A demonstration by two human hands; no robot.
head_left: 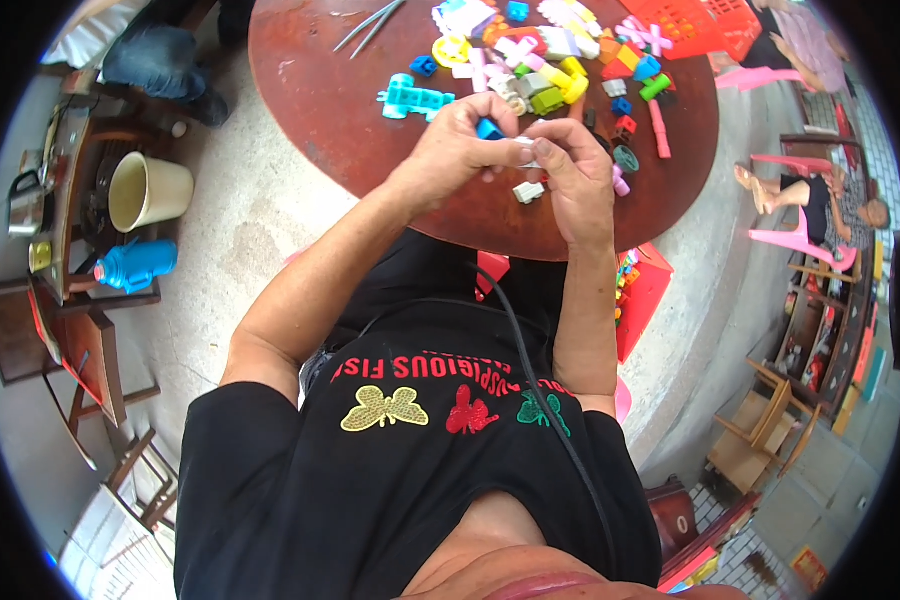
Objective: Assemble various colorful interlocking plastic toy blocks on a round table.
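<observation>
Over the near part of the table, my left hand [460, 150] is closed in a pinch around small toy bricks. A blue brick [488, 129] shows between its fingers. A white brick [523, 152] sits between the two thumbs, partly covered by fingertips. My right hand [576, 178] is closed on the other side of that white brick. Whether the blue and white bricks are joined cannot be seen. Just below my hands lies a loose pale brick [529, 192]. Left of them stands a turquoise wheeled brick piece [413, 97].
Many coloured bricks [555, 75] are heaped beyond my hands on the round brown table [310, 110]. Grey tongs or sticks [370, 28] lie at the far left. A red basket [685, 22] stands far right; a red box of bricks [648, 300] is below the table's right edge.
</observation>
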